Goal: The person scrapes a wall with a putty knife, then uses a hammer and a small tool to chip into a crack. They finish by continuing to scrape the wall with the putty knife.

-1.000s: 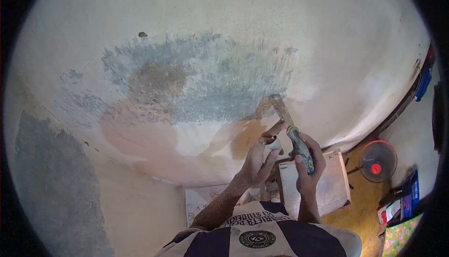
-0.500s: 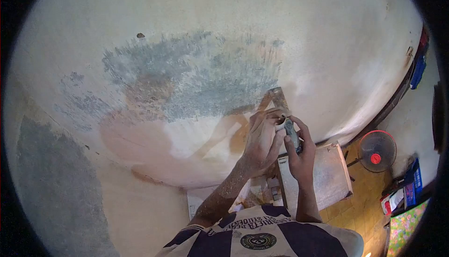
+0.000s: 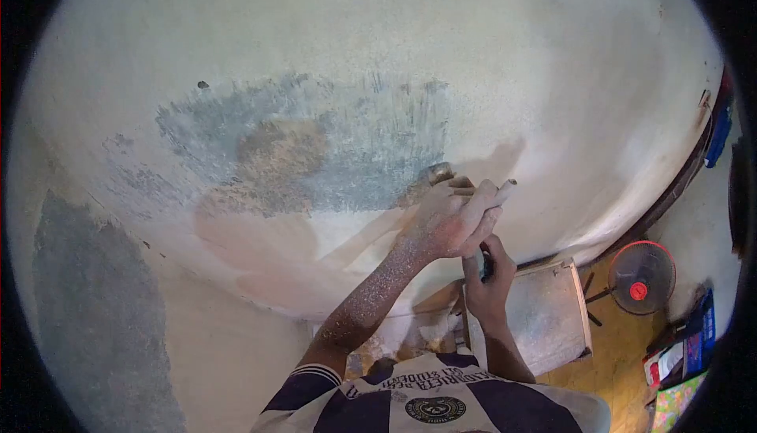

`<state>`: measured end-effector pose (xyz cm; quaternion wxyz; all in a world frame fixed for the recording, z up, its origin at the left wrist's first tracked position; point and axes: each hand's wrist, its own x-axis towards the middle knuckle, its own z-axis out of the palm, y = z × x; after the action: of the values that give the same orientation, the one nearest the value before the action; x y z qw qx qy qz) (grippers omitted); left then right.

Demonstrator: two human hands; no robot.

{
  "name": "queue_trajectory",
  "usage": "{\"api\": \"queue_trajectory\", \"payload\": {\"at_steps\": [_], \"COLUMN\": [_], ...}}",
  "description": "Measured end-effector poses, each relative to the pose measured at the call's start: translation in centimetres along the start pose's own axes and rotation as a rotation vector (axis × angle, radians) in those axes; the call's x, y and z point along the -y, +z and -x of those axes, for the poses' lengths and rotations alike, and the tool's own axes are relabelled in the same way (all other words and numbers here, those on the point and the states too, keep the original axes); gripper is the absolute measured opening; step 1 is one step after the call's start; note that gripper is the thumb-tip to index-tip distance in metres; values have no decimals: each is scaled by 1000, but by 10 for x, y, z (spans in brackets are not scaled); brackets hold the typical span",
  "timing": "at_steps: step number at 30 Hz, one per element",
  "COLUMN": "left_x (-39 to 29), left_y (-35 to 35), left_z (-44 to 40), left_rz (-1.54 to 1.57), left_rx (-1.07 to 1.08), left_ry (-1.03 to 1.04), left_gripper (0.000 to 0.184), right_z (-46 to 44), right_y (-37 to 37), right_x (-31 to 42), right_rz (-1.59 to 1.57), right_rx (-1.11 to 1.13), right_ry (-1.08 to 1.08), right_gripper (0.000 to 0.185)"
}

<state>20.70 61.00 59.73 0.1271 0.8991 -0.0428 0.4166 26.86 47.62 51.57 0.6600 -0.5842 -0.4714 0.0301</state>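
My left hand, dusted with white powder, is closed near the wall. A flat, brownish-grey blade-like end sticks out above its knuckles. A pale rod-like end shows at its right side; I cannot tell whether both belong to one tool. Just below, my right hand is closed on a small dark object, mostly hidden by the fingers. Both hands are close together in front of the wall's patchy grey area, where the pale coat is worn or scraped.
Pale wall curves across the view, with a small dark hole. A second grey patch lies at left. Below right are a light panel-topped piece, a red-centred fan on the floor and blue items.
My left hand has turned over, its back now facing me, and the blade-like end has swung left. My right hand has dropped lower, and its grey-green object is now mostly covered.
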Motion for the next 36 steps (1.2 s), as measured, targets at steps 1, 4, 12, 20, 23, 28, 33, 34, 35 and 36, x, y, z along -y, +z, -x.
{"api": "queue_trajectory", "payload": {"at_steps": [1, 4, 12, 20, 23, 28, 33, 34, 35, 36], "left_x": [2, 9, 14, 7, 13, 17, 15, 17, 20, 21], "left_y": [3, 5, 11, 4, 8, 7, 3, 3, 3, 3], "left_z": [1, 1, 1, -3, 0, -1, -2, -3, -3, -4], "left_rz": [-1, -16, -35, -12, -21, 7, -4, -15, -25, -36], "left_rx": [-4, 4, -44, -25, -30, -39, -19, -23, -28, -32], "left_ry": [-10, -18, 6, -2, 8, 30, 21, 31, 41, 52], "left_gripper": [20, 20, 16, 17, 18, 18, 18, 18, 18, 19], "right_z": [0, -2, 0, -1, -3, -4, -4, -5, -6, -7], "right_y": [3, 5, 15, 13, 19, 17, 21, 23, 23, 24], "right_x": [-4, -6, -20, -13, -23, -14, -11, -12, -14, -16], "right_rz": [0, -20, -35, -63, -35, -37, -64, -61, -58, -65], "right_rx": [-9, -18, -55, -75, -98, -87, -105, -108, -112, -115], "right_ry": [2, 7, -3, 4, -54, -13, -15, -26, -37, -47], "right_gripper": [30, 26, 22, 21, 20, 20, 21, 22, 22, 22]}}
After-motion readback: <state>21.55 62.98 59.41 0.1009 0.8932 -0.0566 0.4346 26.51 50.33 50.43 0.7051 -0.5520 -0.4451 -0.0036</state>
